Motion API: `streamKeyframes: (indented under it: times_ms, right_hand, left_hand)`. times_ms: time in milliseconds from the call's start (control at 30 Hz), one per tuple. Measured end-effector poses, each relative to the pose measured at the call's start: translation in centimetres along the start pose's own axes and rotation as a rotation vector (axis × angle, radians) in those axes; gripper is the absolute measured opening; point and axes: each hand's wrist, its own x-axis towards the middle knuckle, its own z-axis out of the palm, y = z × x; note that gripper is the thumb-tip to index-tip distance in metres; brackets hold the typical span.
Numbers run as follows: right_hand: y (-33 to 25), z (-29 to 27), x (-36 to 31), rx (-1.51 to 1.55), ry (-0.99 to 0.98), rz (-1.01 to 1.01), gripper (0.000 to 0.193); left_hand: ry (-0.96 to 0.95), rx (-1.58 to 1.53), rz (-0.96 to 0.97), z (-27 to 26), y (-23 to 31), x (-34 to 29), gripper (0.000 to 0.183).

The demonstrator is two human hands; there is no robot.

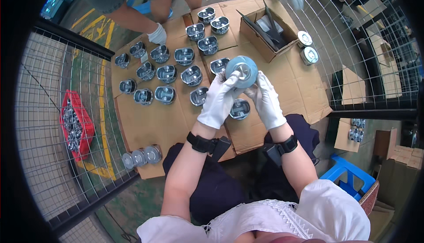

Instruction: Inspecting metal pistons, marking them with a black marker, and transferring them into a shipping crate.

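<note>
With both white-gloved hands I hold up an engine piston (241, 71), its round grey crown facing me. My left hand (217, 101) grips its left side, with fingers reaching onto the crown. On the other side, my right hand (267, 100) closes around the lower right rim. Below them, one piston (240, 109) sits on the cardboard-covered table (282, 86), and another piston (199, 96) is beside my left wrist. Several more pistons (166, 73) stand in loose rows to the left, skirts and pin bores showing. A piston (218, 65) behind my left hand is partly hidden.
A cardboard box (269, 44) with dark flat pieces stands at the far right, near two pistons (309, 55) lying crown up. Three pistons (140, 157) line the near left corner. Another person's gloved hand (157, 35) touches the far edge. Wire mesh (57, 75) flanks the table.
</note>
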Motion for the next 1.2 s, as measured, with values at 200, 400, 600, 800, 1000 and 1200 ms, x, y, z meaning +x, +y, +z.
streamKeyframes:
  times_ms: [200, 400, 600, 800, 1000, 1200]
  right_hand:
    - [-0.7, 0.1, -0.5, -0.008, -0.055, -0.002, 0.035]
    - [-1.5, 1.2, -0.5, 0.017, -0.059, 0.034, 0.047]
    - [-2.3, 2.3, -0.7, 0.42, 0.005, 0.329, 0.058]
    - [-2.1, 1.0, -0.6, 0.591, -0.156, 0.318, 0.045]
    - [-2.7, 2.0, -0.6, 0.698, -0.164, 0.223, 0.046]
    - [-2.7, 2.3, -0.8, 0.575, -0.21, 0.229, 0.054]
  left_hand:
    - [-0.043, -0.313, -0.12, -1.0, -0.6, 0.0, 0.033]
    - [0.125, 0.319, 0.064, 1.0, -0.1, -0.2, 0.032]
    - [0.105, 1.253, 0.644, 2.4, -0.2, -1.2, 0.051]
    - [0.021, 1.453, 0.796, 2.4, 0.1, -1.0, 0.049]
    - [0.164, 1.402, 0.71, 1.7, -0.1, -0.6, 0.046]
    - [0.163, 1.37, 0.76, 0.8, -0.4, -0.3, 0.046]
